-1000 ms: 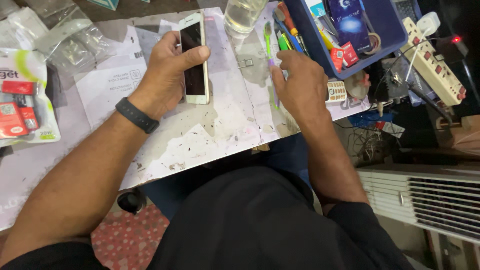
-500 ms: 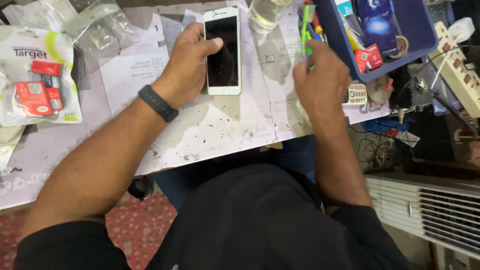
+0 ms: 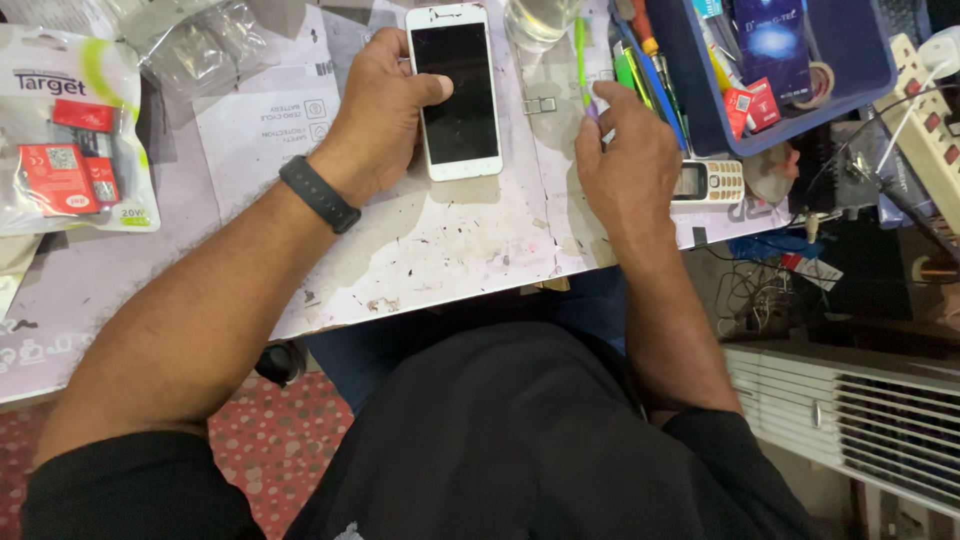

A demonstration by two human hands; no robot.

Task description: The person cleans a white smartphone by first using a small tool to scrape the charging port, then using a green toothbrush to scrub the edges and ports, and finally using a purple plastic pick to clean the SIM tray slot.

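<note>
Left hand (image 3: 385, 105) pins a white smartphone (image 3: 456, 90) flat on the tabletop (image 3: 440, 250) (steadying it); right hand (image 3: 625, 155) pinches a thin green tool (image 3: 581, 55).

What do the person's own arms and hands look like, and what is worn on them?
Both forearms are bare. The left hand has a black band around its wrist, like a slim fitness tracker. The right hand shows no ring, watch or glove, and its wrist is bare. Black short sleeves cover the upper arms, part of a black shirt. No markings are visible on the arms.
</note>
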